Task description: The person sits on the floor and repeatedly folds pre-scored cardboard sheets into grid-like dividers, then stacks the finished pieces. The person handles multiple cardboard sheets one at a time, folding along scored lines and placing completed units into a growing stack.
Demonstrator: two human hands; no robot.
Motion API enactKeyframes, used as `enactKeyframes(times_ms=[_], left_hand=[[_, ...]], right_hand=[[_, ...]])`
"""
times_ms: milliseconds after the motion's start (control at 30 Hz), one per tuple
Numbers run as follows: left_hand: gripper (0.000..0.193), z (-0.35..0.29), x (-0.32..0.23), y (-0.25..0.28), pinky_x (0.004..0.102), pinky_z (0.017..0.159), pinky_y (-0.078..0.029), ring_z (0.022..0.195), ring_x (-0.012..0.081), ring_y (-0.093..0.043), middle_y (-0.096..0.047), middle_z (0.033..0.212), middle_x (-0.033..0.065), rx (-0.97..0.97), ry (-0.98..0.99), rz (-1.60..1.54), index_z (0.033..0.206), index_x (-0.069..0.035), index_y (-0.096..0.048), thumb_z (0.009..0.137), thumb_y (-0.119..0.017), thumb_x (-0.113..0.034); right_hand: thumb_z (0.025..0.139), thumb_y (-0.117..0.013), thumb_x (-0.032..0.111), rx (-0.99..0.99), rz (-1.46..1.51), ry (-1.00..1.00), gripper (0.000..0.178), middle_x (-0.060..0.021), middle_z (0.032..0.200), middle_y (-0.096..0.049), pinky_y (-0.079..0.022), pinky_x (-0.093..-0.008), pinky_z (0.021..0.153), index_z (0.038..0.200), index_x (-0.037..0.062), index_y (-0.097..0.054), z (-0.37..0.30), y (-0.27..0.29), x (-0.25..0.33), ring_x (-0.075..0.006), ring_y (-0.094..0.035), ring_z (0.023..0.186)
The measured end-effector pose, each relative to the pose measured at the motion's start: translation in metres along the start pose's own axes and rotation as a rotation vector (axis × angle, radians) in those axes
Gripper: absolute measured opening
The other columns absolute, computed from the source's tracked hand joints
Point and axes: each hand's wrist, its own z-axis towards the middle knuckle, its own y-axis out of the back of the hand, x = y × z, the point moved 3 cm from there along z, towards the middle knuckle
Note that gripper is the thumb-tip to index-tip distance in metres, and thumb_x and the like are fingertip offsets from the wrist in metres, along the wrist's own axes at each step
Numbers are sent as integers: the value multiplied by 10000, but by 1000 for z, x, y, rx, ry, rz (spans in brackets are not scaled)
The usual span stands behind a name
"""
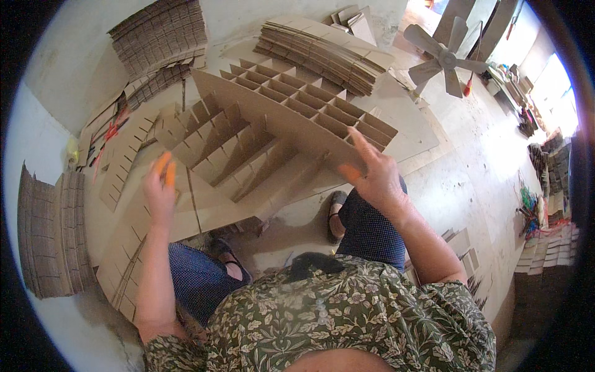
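Before me a long brown cardboard strip point(282, 121) stands on edge, slanting down to the right. Several slotted cardboard strips point(238, 146) stand in rows on its near side. Behind it is a cardboard divider grid point(310, 102) with square cells. My right hand point(379, 180) is at the strip's right end, thumb and index finger spread; whether it presses on the strip I cannot tell. Left of the standing strips my left hand point(161, 186) is raised with fingers apart and nothing in it. Orange covers show on fingers of both hands.
Stacked cardboard sheets point(322, 53) lie at the back, with a bundle of slotted strips point(161, 37) against the wall. More bundles point(52, 229) stand at far left. A fan point(446, 59) is at back right. Flat slotted pieces point(127, 161) lie beside my left hand.
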Motion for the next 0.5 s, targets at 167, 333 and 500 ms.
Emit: enactKeyframes(times_ms=[167, 333, 500], left_hand=[[340, 69, -20, -39, 331, 780, -479, 892, 276, -629, -655, 990, 165, 191, -142, 334, 1096, -25, -633, 848, -674, -254], [260, 62, -21, -57, 356, 630, -464, 669, 259, -613, -645, 764, 179, 444, 89, 207, 938, 8, -665, 835, -654, -231], [194, -1, -40, -30, 346, 580, -447, 584, 233, -577, -629, 689, 178, 267, 86, 125, 878, 23, -669, 826, -654, -164]], right_hand=[[790, -614, 88, 234, -88, 113, 582, -171, 808, -637, -521, -456, 609, 1346, 109, -446, 6, -12, -10, -378, -627, 683], [789, -575, 46, 248, -71, 142, 573, -167, 765, -621, -508, -458, 575, 1345, 105, -447, 3, -11, -12, -378, -609, 636], [761, -558, 17, 266, -35, 200, 584, -168, 741, -610, -507, -456, 574, 1332, 104, -467, 5, -13, -10, -379, -605, 632]])
